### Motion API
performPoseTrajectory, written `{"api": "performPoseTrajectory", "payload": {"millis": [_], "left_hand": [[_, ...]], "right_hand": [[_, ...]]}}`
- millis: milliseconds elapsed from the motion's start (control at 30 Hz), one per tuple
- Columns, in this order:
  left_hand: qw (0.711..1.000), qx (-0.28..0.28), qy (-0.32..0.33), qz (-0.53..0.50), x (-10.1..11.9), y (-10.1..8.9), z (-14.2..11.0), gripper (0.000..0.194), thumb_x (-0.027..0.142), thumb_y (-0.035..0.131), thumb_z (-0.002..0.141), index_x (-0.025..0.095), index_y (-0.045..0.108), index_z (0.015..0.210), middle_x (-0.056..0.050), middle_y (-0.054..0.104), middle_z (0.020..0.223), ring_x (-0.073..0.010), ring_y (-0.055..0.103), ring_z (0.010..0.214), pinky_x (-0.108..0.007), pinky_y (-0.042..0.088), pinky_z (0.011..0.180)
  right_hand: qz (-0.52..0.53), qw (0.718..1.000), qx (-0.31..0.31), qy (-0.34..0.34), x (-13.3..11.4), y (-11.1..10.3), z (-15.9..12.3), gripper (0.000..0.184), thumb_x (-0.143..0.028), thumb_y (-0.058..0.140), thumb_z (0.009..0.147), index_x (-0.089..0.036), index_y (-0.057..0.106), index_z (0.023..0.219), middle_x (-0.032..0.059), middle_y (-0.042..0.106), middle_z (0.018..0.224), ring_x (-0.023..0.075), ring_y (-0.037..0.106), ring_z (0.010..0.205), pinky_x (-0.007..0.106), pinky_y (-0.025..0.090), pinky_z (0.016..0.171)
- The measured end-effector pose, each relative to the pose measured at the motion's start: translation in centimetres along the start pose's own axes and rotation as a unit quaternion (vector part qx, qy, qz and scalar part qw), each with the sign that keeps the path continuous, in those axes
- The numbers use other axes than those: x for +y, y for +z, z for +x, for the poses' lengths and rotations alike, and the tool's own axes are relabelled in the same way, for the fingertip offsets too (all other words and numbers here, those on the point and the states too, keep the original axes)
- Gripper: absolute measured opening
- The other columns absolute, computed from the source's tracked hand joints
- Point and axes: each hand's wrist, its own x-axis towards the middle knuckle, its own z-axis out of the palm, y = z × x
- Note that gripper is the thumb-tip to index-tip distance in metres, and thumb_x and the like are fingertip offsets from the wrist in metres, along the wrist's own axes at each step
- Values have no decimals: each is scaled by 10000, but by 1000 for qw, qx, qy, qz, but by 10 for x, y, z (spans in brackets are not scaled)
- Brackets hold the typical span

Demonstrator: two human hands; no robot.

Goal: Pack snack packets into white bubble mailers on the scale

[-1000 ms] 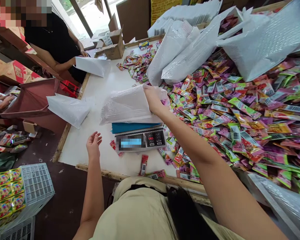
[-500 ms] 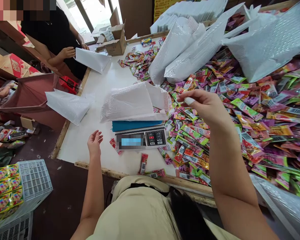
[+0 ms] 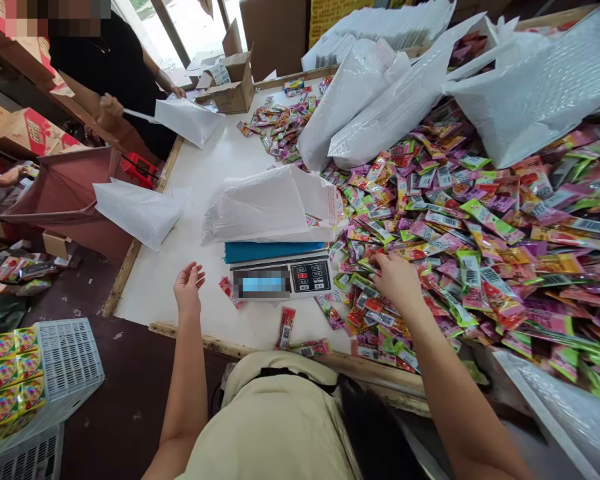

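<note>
My left hand (image 3: 189, 285) hovers over the white table, left of the digital scale (image 3: 310, 275), with loosely curled fingers and nothing in them. My right hand (image 3: 397, 283) is down in the heap of small colourful snack packets (image 3: 443, 220), right of the scale. Its fingertips close on a reddish packet there, partly hidden by the hand. On the scale's blue platform (image 3: 275, 251) lies a white bubble mailer (image 3: 260, 207), its mouth toward the heap, with packets showing near the opening. Loose packets (image 3: 286, 327) lie in front of the scale.
Filled bubble mailers (image 3: 370, 127) lean on the heap; another mailer (image 3: 137, 212) lies at the left edge. Across the table a person (image 3: 105, 80) handles a mailer (image 3: 187, 122) beside a cardboard box (image 3: 233, 83). A plastic crate (image 3: 73, 360) stands low at left.
My right hand has dropped from above the heap down into the packets. The left hand has stayed put. The other person's near hand has moved left, drawing a white strip from the mailer.
</note>
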Motion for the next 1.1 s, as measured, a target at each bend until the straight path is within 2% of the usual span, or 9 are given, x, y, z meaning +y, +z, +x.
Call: {"api": "performPoseTrajectory", "payload": {"millis": [100, 200, 433, 633, 700, 767, 900, 967, 1100], "left_hand": [[1000, -1, 0, -4, 1, 1, -2, 508, 478, 852, 611, 182, 704, 997, -89, 727, 1022, -129, 659, 787, -258, 491, 731], [1000, -1, -1, -5, 2, 0, -3, 532, 487, 858, 597, 179, 706, 1004, -82, 724, 1016, -127, 658, 787, -255, 490, 728], [1000, -7, 0, -2, 2, 7, 3, 526, 484, 856, 596, 180, 708, 998, -85, 725, 1013, -131, 658, 789, -259, 493, 729], [1000, -27, 4, 1, 1, 17, 9, 527, 492, 840, 623, 182, 704, 1028, -91, 722, 1042, -137, 662, 808, -273, 495, 749], [1000, -26, 2, 0, 0, 16, 10, 518, 491, 836, 630, 184, 703, 1025, -91, 720, 1044, -140, 661, 813, -279, 496, 755], [1000, -22, -4, -1, -4, 14, 10, 507, 485, 833, 633, 186, 701, 1020, -92, 718, 1045, -143, 659, 815, -284, 496, 759], [1000, -9, -22, 4, -10, 10, 10, 492, 472, 825, 629, 188, 695, 1009, -95, 716, 1044, -145, 656, 804, -286, 492, 753], [1000, -11, -21, 4, -11, 12, 10, 487, 471, 820, 634, 189, 692, 1010, -96, 715, 1046, -145, 655, 803, -286, 492, 753], [1000, -22, -14, 7, -8, 16, 9, 492, 479, 813, 647, 188, 686, 1023, -98, 713, 1056, -147, 656, 811, -288, 492, 759]], "right_hand": [[17, 1000, -14, 1, 3, 0, 0, 342, -167, 535, 846, -171, 733, 1126, 138, 724, 1043, 268, 667, 958, 330, 450, 768], [30, 999, -19, 20, 13, -7, 4, 383, -198, 509, 875, -217, 765, 1160, 120, 750, 1025, 272, 684, 913, 339, 455, 723], [106, 993, 31, 32, 39, -21, -2, 507, -127, 476, 804, -212, 776, 1204, 103, 777, 990, 291, 709, 852, 376, 510, 749], [138, 984, 79, 73, 42, -29, -5, 359, -251, 542, 800, -224, 820, 1024, 82, 718, 698, 266, 651, 655, 374, 484, 640], [153, 981, 89, 75, 40, -33, -5, 386, -224, 499, 803, -214, 818, 1020, 90, 725, 726, 254, 637, 632, 379, 485, 637], [171, 976, 118, 66, 35, -43, -6, 419, -201, 463, 799, -215, 810, 1034, 101, 754, 866, 251, 657, 697, 389, 504, 678], [270, 940, 209, -7, 3, -81, -5, 359, -239, 510, 827, -226, 790, 1052, 84, 755, 999, 239, 686, 848, 383, 534, 767], [309, 921, 231, -54, -28, -102, 4, 318, -231, 551, 836, -231, 780, 1057, 68, 757, 972, 222, 690, 840, 366, 542, 779], [304, 911, 226, -164, -104, -133, 43, 363, -107, 497, 835, -223, 770, 1044, 65, 757, 1042, 229, 694, 985, 374, 536, 911]]}}
